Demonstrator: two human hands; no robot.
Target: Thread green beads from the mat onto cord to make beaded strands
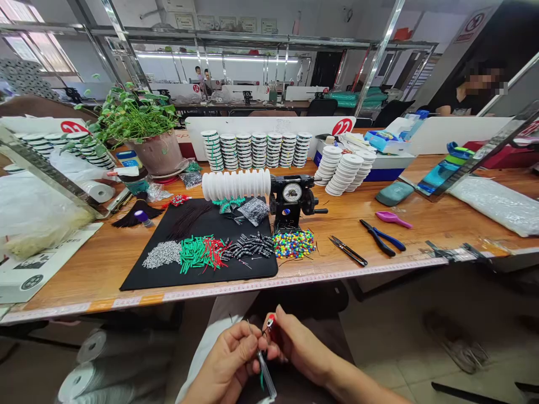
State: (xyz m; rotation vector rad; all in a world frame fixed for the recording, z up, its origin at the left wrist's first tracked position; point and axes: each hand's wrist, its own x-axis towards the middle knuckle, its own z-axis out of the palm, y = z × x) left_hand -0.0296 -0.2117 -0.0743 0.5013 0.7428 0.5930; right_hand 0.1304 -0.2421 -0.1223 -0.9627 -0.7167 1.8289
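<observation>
1. While my left hand (225,365) and right hand (300,349) work together low over my lap, below the counter (84,280), both are closed in tight pinches.
2. My left hand grips a slim silver strip (266,373) that points downward, with a bit of green at its lower end (too small for me to name exactly).
3. My right fingers (281,325) pinch a small red-tipped piece (270,321); it sits just above the strip.
4. Well ahead of my hands, a black mat (197,275) lies on the counter, carrying silver beads (162,254), green tubes (194,254), black tubes (250,246) and a bundle of dark thread (189,220).
5. Just right of the mat lies a pile of multicoloured beads (293,244). Beyond its back right corner stands a hand-cranked winder (291,196) with a dial, carrying a white spool (236,185) over the mat.
6. Farther right of the mat lie tweezers (347,250), blue-handled pliers (381,237) and a pink scoop (393,219).
7. Behind the mat stand rows of stacked white spools (252,150), and a potted plant (151,151) stands beyond its back left corner.
</observation>
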